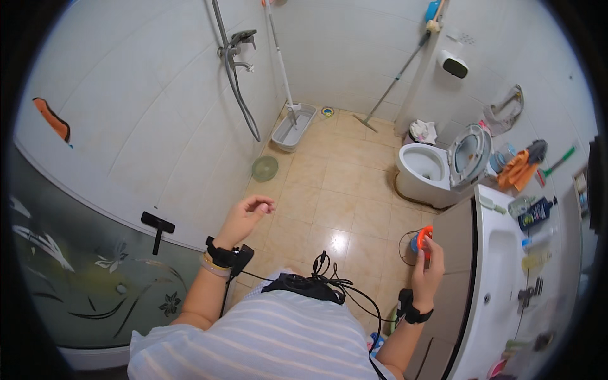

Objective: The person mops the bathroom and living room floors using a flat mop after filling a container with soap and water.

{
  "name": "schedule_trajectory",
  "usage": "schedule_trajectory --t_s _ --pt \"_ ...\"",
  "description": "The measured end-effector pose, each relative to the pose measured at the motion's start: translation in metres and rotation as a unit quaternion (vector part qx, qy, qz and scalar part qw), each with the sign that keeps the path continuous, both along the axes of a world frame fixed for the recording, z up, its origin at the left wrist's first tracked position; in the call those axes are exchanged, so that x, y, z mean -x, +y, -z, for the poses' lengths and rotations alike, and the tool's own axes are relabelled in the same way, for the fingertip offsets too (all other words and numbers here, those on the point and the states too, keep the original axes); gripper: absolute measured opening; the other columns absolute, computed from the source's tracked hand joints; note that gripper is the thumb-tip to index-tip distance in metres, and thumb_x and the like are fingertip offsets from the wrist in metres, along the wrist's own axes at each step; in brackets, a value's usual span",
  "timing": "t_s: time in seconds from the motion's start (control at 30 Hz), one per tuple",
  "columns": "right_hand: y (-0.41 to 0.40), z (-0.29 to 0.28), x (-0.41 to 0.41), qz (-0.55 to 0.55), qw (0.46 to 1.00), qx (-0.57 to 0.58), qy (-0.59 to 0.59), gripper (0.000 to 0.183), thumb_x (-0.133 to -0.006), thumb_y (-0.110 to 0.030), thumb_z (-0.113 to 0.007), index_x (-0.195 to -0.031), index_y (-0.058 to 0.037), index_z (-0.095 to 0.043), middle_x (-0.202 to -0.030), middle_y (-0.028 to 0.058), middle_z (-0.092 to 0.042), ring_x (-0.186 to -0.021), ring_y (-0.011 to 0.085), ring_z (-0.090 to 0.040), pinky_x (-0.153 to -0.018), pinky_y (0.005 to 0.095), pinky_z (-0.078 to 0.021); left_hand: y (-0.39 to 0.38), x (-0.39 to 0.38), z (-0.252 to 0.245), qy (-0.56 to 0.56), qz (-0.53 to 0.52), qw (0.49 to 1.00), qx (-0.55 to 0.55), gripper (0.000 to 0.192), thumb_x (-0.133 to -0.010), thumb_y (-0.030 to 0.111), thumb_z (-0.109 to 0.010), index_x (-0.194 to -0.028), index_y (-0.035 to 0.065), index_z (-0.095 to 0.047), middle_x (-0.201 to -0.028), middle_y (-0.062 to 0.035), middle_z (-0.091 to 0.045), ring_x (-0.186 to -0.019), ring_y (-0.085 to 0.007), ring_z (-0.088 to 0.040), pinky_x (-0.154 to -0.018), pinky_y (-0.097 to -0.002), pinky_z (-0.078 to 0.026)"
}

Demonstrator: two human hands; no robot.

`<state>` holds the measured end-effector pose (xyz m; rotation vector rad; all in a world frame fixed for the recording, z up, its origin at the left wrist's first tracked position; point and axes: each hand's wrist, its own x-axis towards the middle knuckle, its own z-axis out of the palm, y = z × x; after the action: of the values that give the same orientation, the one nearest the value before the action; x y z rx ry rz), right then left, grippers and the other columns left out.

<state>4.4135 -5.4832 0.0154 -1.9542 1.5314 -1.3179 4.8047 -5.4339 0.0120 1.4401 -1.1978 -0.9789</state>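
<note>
My left hand (248, 216) is raised over the tiled floor at centre left, its fingers curled with nothing seen between them. At the right, my right hand (430, 266) is beside the washbasin cabinet (453, 256). Its thumb and fingers overlap an orange-red rounded object (422, 236) with a blue part; whether they grip it or only pass in front of it, I cannot tell. A thin dark loop shows just left of that object. Both wrists wear black straps with small devices, and black cables lie across the front of my waist.
A toilet (422, 164) with raised lid stands at the right, beside a waste bin (422, 133). Against the left wall are a grey mop bucket (294, 128) and a green basin (265, 169). A floor squeegee (396, 78) leans at the back. Bottles line the white washbasin (498, 266).
</note>
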Motion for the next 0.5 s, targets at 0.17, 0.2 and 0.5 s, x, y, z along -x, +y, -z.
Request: schedule_trajectory --t_s 0.17,0.2,0.5 --pt "-0.108 0.018 -0.027 -0.092 0.991 -0.045 -0.083 0.024 -0.08 0.002 -0.051 -0.104 0.0006 -0.054 -0.094 0.0106 -0.056 -0.081 0.0176 -0.055 -0.075 0.0269 -0.0431 -0.067 -0.031 0.006 0.007 -0.101 0.995 -0.002 0.02 -0.087 0.01 -0.049 -0.101 -0.0026 -0.054 -0.091 -0.0089 -0.06 -0.085 -0.0142 -0.057 -0.08 -0.0268 -0.044" --pt "-0.129 0.02 -0.036 -0.099 0.988 -0.039 -0.108 0.024 -0.08 0.0 -0.051 -0.104 0.0003 -0.054 -0.095 0.0104 -0.057 -0.081 0.0174 -0.055 -0.075 0.0269 -0.0425 -0.082 -0.042 0.008 0.012 -0.12 0.993 0.003 0.02 -0.087 0.009 -0.049 -0.101 -0.0027 -0.054 -0.09 -0.0089 -0.061 -0.084 -0.0138 -0.057 -0.079 -0.0259 -0.044" --pt "-0.299 0.003 -0.111 -0.078 0.997 -0.03 0.0 0.023 -0.08 0.0 -0.05 -0.103 0.0022 -0.054 -0.093 0.011 -0.057 -0.08 0.0186 -0.055 -0.075 0.0283 -0.0429 -0.269 -0.185 -0.007 -0.248 -0.225 0.935 0.112 0.021 -0.085 0.012 -0.052 -0.102 0.0001 -0.055 -0.091 -0.0101 -0.062 -0.082 -0.0169 -0.059 -0.078 -0.0279 -0.045"
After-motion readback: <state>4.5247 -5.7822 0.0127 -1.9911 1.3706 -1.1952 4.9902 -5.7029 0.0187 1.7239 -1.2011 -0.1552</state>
